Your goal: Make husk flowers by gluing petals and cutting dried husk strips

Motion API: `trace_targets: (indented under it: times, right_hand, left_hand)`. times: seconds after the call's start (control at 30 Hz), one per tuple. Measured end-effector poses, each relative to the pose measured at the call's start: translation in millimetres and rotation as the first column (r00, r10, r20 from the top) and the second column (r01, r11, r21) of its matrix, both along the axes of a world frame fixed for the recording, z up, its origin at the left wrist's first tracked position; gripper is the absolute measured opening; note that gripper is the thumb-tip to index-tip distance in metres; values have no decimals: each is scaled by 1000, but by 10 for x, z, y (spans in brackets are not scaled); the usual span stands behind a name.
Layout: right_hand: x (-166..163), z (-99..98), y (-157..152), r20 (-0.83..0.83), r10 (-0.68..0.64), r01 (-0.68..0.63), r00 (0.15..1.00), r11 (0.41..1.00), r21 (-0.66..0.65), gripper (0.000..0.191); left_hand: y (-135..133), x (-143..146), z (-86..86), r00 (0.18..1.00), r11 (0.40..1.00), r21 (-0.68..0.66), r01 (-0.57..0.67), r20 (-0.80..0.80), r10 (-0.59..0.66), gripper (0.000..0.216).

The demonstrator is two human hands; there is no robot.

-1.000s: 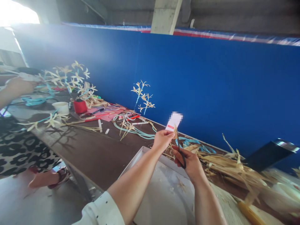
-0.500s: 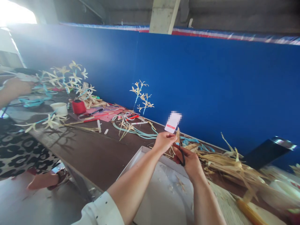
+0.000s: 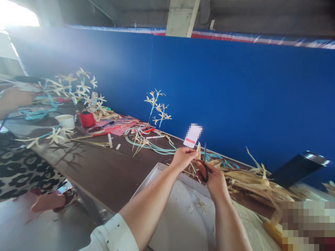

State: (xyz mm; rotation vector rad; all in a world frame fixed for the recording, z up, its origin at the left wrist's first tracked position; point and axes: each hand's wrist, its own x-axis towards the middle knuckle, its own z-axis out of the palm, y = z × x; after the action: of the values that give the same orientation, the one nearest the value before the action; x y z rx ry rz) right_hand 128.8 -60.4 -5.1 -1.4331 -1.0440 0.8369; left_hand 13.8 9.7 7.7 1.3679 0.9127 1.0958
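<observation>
My left hand (image 3: 184,157) pinches a small pale strip of dried corn husk (image 3: 198,150), held upright above the far edge of a white box lid (image 3: 180,216). Close beside it, my right hand (image 3: 213,176) is closed around the dark handles of a pair of scissors (image 3: 205,160). The blades point upward, just right of the strip and apart from it. Small husk scraps (image 3: 201,204) lie inside the lid. Behind my hands a phone-like card with a red bar (image 3: 191,141) leans near the blue wall.
Dried husks (image 3: 246,181) pile up at right near a dark cylinder (image 3: 293,170). Husk flowers on blue stems (image 3: 157,104), pale blue tubing (image 3: 154,149), a red thread spool (image 3: 87,119) and a white cup (image 3: 66,121) are on the table. Another person's hand (image 3: 17,99) is at far left.
My right hand and the scissors have shifted slightly right, so the blades stand clear of the husk strip they overlapped before. My left hand has stayed nearly in place.
</observation>
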Motion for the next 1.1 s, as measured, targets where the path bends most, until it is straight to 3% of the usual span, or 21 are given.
trace_targets:
  times: [0.2, 0.63, 1.1]
  right_hand:
    - [-11, 55, -4, -58, -155, 155, 986, 988, -2, 58]
    - [11, -6, -26, -21, 111, -111, 994, 993, -28, 55]
    - [43, 2, -20, -25, 92, -92, 995, 995, -23, 55]
  left_hand:
    - [45, -1, -31, 999, 999, -1, 41, 25, -41, 25]
    - [43, -30, -12, 997, 998, -54, 25, 71, -21, 27]
    - [12, -77, 21, 994, 995, 70, 74, -90, -68, 29]
